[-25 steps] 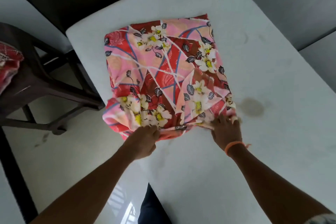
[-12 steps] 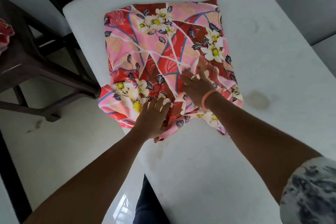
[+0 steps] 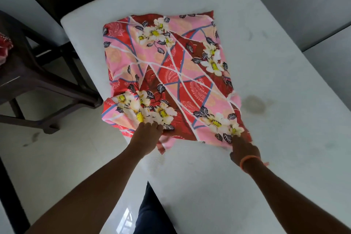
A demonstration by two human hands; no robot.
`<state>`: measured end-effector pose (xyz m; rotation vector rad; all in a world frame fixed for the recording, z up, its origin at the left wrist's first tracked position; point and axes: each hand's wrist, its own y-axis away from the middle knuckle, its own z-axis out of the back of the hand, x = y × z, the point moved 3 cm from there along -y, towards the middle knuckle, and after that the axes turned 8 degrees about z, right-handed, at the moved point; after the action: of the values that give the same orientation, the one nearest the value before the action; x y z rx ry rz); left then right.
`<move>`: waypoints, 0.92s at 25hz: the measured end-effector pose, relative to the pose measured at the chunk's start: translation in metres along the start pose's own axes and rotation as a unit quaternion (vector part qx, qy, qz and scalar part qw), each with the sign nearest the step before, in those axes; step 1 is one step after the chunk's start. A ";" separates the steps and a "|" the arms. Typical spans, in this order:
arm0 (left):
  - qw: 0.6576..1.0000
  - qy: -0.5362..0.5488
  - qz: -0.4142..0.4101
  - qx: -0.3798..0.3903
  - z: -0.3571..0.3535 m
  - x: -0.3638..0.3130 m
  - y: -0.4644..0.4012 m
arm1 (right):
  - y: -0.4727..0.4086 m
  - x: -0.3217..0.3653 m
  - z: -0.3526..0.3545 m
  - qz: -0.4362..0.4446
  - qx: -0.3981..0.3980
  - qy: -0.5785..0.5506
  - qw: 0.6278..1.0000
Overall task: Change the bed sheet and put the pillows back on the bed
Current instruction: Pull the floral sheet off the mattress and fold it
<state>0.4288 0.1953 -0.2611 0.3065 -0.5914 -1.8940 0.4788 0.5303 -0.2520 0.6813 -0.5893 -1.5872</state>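
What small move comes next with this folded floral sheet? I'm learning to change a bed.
Probably lift the near edge and flip the folded sheet open. It lies folded on the bare mattress, and the left hand and right hand both sit at its near edge.

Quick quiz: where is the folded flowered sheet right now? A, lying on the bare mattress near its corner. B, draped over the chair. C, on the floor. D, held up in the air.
A: the folded sheet lies flat on the bare mattress near its corner, with the left hand and right hand at its near edge.
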 end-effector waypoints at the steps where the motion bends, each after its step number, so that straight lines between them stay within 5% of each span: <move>1: 1.000 0.010 0.002 0.015 0.000 0.002 0.001 | 0.002 -0.003 -0.005 -0.052 0.012 -0.085 0.995; 5: 0.992 0.121 0.037 0.000 0.024 0.025 -0.001 | -0.011 0.020 0.041 -0.086 -0.089 -0.207 0.970; 10: 0.963 0.220 0.096 -0.125 0.077 0.073 -0.045 | -0.059 0.080 0.132 0.037 -0.119 -0.200 0.972; 19: 0.962 0.168 0.178 -0.123 0.126 0.269 -0.258 | -0.280 0.179 0.287 0.131 -0.233 -0.019 0.963; 23: 0.970 0.196 0.143 -0.025 0.134 0.324 -0.327 | -0.379 0.193 0.360 0.165 -0.119 0.135 0.970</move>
<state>-0.0197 0.0302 -0.3025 0.5189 -0.3000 -1.5137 -0.0568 0.3815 -0.2899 0.5720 -0.2863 -1.2047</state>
